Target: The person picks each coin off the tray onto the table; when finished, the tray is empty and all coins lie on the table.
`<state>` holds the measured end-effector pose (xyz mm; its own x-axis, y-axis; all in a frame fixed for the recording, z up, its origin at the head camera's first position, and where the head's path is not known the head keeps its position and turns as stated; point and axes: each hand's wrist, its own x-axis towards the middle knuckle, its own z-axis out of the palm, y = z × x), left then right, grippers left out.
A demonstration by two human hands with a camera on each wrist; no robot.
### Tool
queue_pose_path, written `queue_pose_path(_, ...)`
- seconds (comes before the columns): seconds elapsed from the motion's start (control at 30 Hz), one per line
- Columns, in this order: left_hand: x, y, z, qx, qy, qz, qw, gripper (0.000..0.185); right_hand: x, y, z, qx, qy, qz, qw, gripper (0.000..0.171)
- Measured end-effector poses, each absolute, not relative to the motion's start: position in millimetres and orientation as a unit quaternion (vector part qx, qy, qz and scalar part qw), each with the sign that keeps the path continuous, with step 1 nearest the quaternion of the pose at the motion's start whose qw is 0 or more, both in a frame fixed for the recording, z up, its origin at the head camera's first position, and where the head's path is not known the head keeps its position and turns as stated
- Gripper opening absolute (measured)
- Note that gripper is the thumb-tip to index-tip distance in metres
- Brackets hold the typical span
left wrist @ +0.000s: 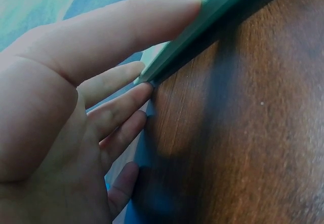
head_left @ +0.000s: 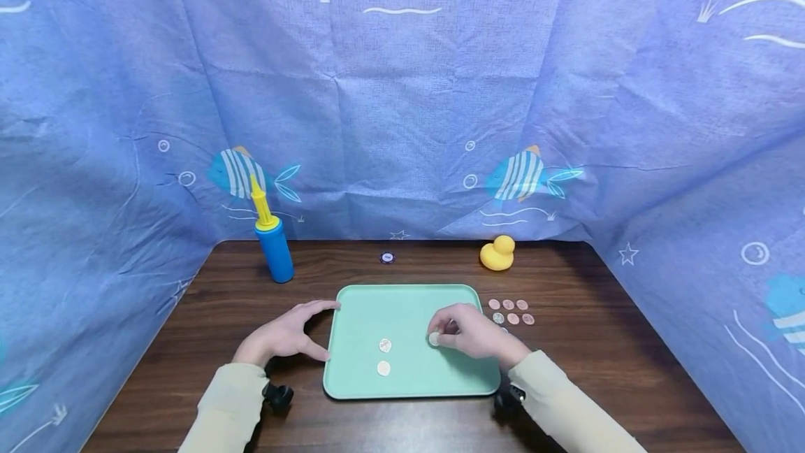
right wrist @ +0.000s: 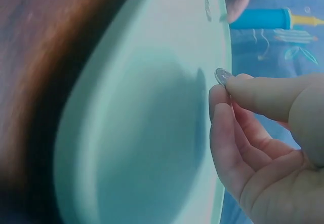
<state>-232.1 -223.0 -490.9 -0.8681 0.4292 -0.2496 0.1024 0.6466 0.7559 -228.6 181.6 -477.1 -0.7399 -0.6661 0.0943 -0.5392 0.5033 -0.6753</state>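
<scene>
A mint green tray [head_left: 409, 313] lies on the dark wooden table. Two silver coins [head_left: 385, 346] lie on the tray, one nearer the front [head_left: 383, 368]. My right hand [head_left: 468, 331] hovers over the tray's right half and pinches a silver coin [head_left: 434, 338] between thumb and fingers; the right wrist view shows that coin [right wrist: 222, 76] held just above the tray [right wrist: 152, 133]. My left hand [head_left: 286, 334] rests against the tray's left edge, fingers straight, thumb [left wrist: 131, 26] on the rim [left wrist: 202, 26].
Several copper and silver coins [head_left: 511, 312] lie on the table right of the tray. A blue and yellow hand pump [head_left: 272, 243] stands at the back left, a small dark disc [head_left: 387, 256] at the back middle, a yellow rubber duck [head_left: 497, 254] at the back right. Blue fish-print cloth surrounds the table.
</scene>
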Motion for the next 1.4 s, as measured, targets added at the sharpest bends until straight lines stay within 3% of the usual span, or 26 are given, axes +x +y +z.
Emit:
queue_pose_path(0.27,-232.0,-223.3,-491.5,0.146,0.885,0.391,0.208,0.096,-230.9,211.0,-471.9,-0.346,0.862,-0.367,0.049,0.007)
queue_pose_path(0.9,-232.4,-222.9,-493.2,0.152,0.889,0.383,0.201,0.097,-225.2,284.4,-471.7,-0.243,0.892,-0.377,0.051,0.006)
queue_pose_path(1.4,-232.7,-223.5,-491.2,0.155,0.887,0.383,0.205,0.096,-216.8,320.4,-480.1,-0.243,0.905,-0.349,-0.006,0.013)
